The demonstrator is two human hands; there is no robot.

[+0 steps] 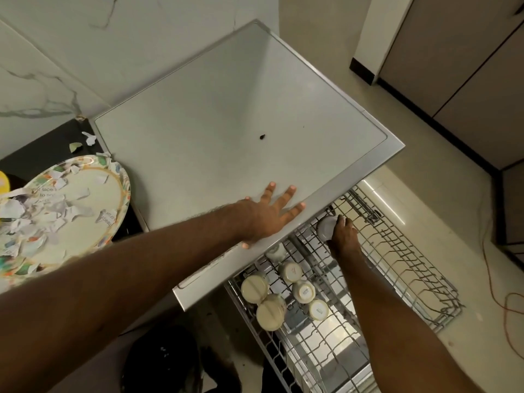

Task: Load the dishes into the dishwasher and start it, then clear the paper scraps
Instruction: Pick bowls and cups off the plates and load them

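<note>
The dishwasher's grey top (215,109) fills the middle of the view. Below it the wire rack (402,259) is pulled out. My left hand (269,214) lies flat with spread fingers on the front edge of the top. My right hand (343,236) reaches into the rack and grips a white cup (326,226), upside down among the tines. Several cream cups (283,293) stand upside down in the rack's near left part. A patterned plate (93,199) at the left carries torn paper scraps (37,219).
More paper scraps (85,140) lie on the black counter (42,146) behind the plate. An orange cable (507,304) runs over the pale floor at the right. Brown cabinets (467,80) stand at the upper right. The right half of the rack holds no dishes.
</note>
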